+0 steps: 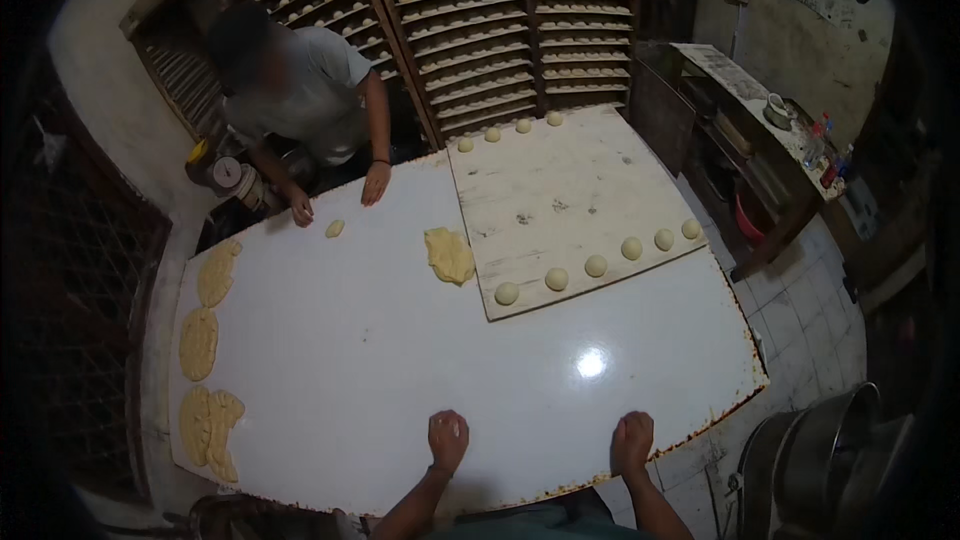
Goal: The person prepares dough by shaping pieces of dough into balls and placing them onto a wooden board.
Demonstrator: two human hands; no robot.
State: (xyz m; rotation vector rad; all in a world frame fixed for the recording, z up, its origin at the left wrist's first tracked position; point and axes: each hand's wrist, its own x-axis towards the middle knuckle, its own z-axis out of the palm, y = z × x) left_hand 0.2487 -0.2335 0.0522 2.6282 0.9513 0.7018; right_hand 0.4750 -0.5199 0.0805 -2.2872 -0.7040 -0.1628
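On glossy white table (400, 360), both hands (curled) press soft dough.

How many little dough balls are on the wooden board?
10 dough balls. Four line the far edge of the board. Six line the near edge. None looks hidden.

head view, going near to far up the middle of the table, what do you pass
left hand and right hand on the near edge → bare white table → dough lump → wooden board with dough balls → rack of shelves
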